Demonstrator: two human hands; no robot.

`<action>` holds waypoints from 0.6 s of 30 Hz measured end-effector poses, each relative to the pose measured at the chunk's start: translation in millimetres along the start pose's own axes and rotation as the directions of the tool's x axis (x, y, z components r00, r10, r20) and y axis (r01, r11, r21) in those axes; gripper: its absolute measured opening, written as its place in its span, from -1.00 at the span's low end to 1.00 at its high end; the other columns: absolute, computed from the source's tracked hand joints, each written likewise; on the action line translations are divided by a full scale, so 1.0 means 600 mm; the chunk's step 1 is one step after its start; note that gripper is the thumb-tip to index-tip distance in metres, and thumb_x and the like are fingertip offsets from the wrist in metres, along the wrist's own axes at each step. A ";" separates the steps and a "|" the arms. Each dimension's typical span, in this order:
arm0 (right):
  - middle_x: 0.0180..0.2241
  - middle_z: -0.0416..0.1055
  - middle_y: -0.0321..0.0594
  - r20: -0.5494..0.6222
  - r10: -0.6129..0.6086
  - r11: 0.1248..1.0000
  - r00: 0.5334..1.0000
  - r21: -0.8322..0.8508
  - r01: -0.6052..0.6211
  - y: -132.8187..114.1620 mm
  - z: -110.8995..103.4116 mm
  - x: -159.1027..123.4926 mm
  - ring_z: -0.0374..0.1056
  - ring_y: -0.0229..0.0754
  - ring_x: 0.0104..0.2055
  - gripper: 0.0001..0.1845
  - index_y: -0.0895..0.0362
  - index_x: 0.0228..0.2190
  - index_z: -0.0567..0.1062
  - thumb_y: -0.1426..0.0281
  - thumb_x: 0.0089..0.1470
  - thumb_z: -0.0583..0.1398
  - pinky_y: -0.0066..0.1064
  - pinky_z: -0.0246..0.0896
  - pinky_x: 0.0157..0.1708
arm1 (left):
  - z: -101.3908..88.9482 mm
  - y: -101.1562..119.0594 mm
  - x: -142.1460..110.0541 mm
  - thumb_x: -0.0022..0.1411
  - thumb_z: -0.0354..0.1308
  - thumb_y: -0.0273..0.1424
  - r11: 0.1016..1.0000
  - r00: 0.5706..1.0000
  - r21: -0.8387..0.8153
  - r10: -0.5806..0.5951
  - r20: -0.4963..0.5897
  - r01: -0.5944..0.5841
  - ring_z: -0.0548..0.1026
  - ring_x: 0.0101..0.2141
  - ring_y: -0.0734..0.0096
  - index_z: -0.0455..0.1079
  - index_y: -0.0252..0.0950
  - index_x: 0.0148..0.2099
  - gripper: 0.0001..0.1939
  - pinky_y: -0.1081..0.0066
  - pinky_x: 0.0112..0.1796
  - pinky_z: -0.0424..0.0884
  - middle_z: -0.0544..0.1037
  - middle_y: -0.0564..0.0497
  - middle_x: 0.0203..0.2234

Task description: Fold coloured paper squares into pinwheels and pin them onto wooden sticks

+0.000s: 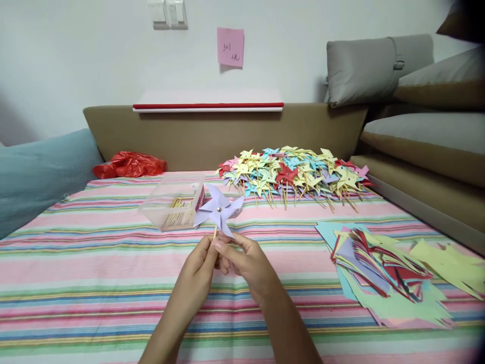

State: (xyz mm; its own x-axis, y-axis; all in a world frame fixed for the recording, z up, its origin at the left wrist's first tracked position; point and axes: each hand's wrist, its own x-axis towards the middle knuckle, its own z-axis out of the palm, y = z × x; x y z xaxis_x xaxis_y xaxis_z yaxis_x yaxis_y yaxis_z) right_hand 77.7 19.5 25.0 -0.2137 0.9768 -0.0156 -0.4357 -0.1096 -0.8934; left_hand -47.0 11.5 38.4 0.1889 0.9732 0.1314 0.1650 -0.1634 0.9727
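A lavender paper pinwheel (222,208) on a thin wooden stick faces me, upright, with a silver pin at its centre. My left hand (200,260) is closed around the stick just below the blades. Close against it, my right hand (244,258) has its fingers bent at the stick and the lowest blade; its thumb meets the left fingertips. Most of the stick is hidden by the fingers. Behind the pinwheel, a clear plastic box (166,202) holds several thin wooden sticks.
A heap of finished pinwheels (291,174) in many colours lies at the back right. Nearer on the right are stacked cut paper sheets (379,268) with dark scissors (407,285) on top. A red plastic bag (132,164) lies back left. Cushions (428,146) border the right side.
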 end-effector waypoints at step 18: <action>-0.80 0.13 -0.53 -0.072 0.047 0.987 0.996 0.160 -0.035 0.034 0.026 0.005 0.01 -0.38 -0.74 -0.60 0.12 -0.45 0.43 0.10 -0.09 0.40 -0.48 0.01 -0.68 | -0.018 -0.020 -0.014 0.46 -0.23 -0.15 0.946 0.994 0.325 -0.029 0.103 -0.006 0.39 -0.45 0.26 0.23 -0.19 -0.18 -0.69 0.35 -0.37 0.24 0.39 0.07 -0.50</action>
State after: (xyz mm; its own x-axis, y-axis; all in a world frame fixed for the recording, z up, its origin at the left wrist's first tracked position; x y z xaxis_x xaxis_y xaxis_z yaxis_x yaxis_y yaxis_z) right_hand 54.7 17.6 13.6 -0.1702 0.9813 -0.0898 -0.5620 -0.1716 -0.8092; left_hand -61.1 6.9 28.0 0.2829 0.9556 0.0830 0.4691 -0.2133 0.8570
